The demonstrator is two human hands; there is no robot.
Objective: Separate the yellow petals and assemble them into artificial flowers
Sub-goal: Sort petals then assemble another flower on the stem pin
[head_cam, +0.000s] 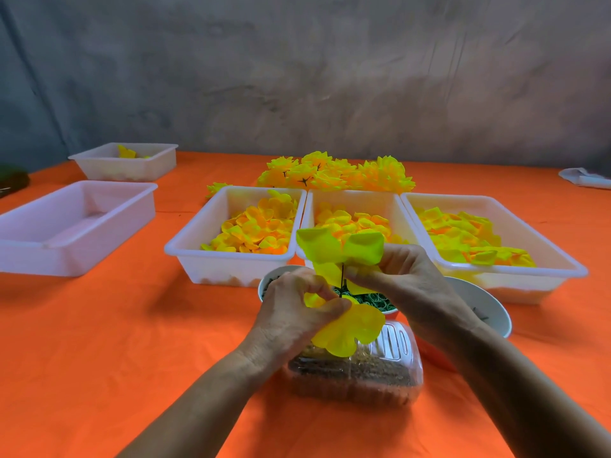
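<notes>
**Petal bench, contents as they lie**

Nearest item: clear plastic clamshell box [357, 375], brown material inside, under both forearms at the near centre of the table.

Left hand [291, 312]: fingers curled, pinching a yellow petal piece [350, 328] that hangs over the box.

Right hand [406, 279]: fingers curled round a thin dark stem [342, 276] bearing a yellow-green petal cluster [340, 249], held up in front of the middle tray. The two hands almost meet at the stem.

Behind the hands: a small tub of green ring parts [370, 299]; a white bowl [486, 309] just beside the right wrist.

Trays, left to right:
- large white tray [76, 226], near the left edge, nothing seen inside;
- smaller white tray [125, 160] behind it, a few yellow pieces;
- three white trays side by side, rims touching, each heaped with loose yellow petals [254, 229]: left [231, 256], middle [357, 200], right [529, 269].

Finished yellow flowers [334, 173]: piled behind the three trays.

Open room: bare orange tablecloth [115, 342] at near left and between the tray groups.

Far right edge: a white object [582, 176], kind unclear.

Backdrop: mottled grey wall [330, 77].
</notes>
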